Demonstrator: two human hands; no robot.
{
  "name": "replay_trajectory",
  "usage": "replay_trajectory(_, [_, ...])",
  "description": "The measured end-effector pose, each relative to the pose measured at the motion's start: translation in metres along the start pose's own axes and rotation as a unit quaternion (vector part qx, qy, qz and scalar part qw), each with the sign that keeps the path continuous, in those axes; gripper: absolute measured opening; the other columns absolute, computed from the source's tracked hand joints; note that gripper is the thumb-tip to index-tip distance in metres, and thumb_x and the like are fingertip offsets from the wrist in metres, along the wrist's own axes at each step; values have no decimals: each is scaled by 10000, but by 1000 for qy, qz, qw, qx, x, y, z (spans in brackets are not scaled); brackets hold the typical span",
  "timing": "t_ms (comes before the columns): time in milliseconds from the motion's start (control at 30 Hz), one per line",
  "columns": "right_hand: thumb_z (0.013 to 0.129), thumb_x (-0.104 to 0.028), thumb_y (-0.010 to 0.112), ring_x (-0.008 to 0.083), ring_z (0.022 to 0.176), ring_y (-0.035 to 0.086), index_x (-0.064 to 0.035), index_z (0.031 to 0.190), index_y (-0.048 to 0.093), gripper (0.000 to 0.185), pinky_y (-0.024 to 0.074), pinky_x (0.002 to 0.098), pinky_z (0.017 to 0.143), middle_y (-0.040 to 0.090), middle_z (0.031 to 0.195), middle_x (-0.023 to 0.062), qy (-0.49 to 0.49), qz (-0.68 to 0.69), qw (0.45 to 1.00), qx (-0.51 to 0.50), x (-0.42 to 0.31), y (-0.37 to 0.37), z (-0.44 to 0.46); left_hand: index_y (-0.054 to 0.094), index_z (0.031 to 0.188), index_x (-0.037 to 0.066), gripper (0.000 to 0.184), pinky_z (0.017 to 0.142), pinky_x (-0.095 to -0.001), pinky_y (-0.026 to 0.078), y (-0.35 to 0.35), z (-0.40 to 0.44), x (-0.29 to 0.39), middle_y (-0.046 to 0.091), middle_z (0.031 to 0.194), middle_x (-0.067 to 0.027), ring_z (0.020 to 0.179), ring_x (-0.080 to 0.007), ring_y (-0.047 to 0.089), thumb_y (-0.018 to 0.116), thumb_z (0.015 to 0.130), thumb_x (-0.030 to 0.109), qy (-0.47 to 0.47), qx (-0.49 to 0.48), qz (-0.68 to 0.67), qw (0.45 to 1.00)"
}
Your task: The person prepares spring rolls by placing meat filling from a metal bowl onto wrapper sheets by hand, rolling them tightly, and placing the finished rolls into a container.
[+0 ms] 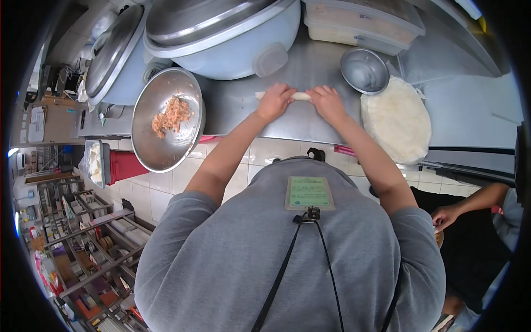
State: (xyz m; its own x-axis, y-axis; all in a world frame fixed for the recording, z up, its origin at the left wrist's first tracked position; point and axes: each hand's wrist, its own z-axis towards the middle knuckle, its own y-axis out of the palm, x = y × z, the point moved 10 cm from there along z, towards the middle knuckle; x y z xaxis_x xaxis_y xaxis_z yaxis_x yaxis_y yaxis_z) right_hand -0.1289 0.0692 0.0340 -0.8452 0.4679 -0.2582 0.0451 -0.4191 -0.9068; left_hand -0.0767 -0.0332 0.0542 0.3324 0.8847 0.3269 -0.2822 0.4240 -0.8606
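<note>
On the steel counter lies a thin pale roll (300, 96), with both of my hands on it. My left hand (275, 101) covers the roll near its left end, fingers pressed together over it. At its right end my right hand (327, 103) has its fingers on the roll. A short stretch of the roll shows between the hands, and a tip sticks out left of my left hand. To the left is a steel bowl (145, 119) with an orange-pink shredded filling (172, 116). Right of my right hand sits a stack of round pale sheets (396, 122).
A small metal bowl (365, 71) touches the sheets' upper left edge. Large lidded blue tubs (232, 52) and clear plastic containers (359, 27) line the back of the steel counter (238, 119). Another person's hand (445, 217) is at the lower right.
</note>
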Motion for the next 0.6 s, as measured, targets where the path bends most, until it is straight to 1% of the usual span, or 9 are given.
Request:
replay_trajectory(67, [754,-165,628,200,916,539,-122,1073,628,322,405,368,772,594,945,11,-8,-7,1000,-12,-6,2,-11,592,1077,60,343,760,-394,424,-1,-7,9,552,949,-82,895,-290,517,649,750,143,5,2,6,1000])
replay_trajectory(167, [760,-170,616,200,932,540,-126,1065,622,308,399,371,792,596,968,13,-35,-2,999,-13,-25,2,-40,605,1065,70,328,754,-386,424,0,-35,22,549,945,-79,895,-276,518,648,749,145,-44,15,-29,999])
replay_trajectory(267, [768,-202,623,201,964,528,-124,1076,610,318,390,372,824,587,993,17,-55,30,998,-32,-42,-10,-60,614,1055,76,303,764,-382,415,11,-57,42,544,942,-73,895,-258,517,635,761,148,-13,-17,-11,1000])
replay_trajectory(333, [768,-226,634,205,989,519,-120,1082,603,333,384,373,842,579,1017,25,-56,50,995,-61,-42,-17,-59,611,1065,80,299,805,-403,399,11,-55,44,534,1035,-87,972,-262,498,620,779,166,-52,-82,-3,995])
replay_trajectory(400, [735,-280,678,222,1035,493,-114,1072,593,385,368,385,872,547,1080,42,53,85,994,-53,-11,-26,-54,605,1080,82,306,825,-420,387,1,-44,32,517,1096,-97,1019,-270,477,611,789,175,-61,-56,29,996])
replay_trajectory(433, [735,-280,678,222,1035,493,-114,1072,593,385,368,385,872,547,1080,42,52,82,994,-55,-3,-30,-53,600,1094,84,312,846,-436,376,-8,-36,25,500,1157,-108,1065,-279,457,601,799,184,-67,-31,62,995])
replay_trajectory(467, [721,-278,687,234,1047,484,-107,1034,589,370,367,395,868,531,1090,52,57,68,993,-78,7,-29,-53,578,1142,93,415,879,-450,365,-8,-29,16,467,1232,-120,1133,-295,419,644,766,258,-75,-53,71,993])
replay_trajectory(533, [706,-276,697,245,1058,474,-101,995,585,356,365,406,865,516,1100,62,60,52,992,-100,16,-28,-47,566,1160,101,492,898,-446,359,-1,-15,18,460,1245,-116,1153,-296,405,683,725,300,-80,-81,53,992])
replay_trajectory(600, [704,-239,685,250,1073,464,-91,919,557,290,365,419,857,506,1072,49,65,38,981,-178,20,-14,-44,554,1178,110,572,918,-442,354,13,-2,23,452,1259,-112,1174,-297,391,721,683,342,-84,-107,38,990])
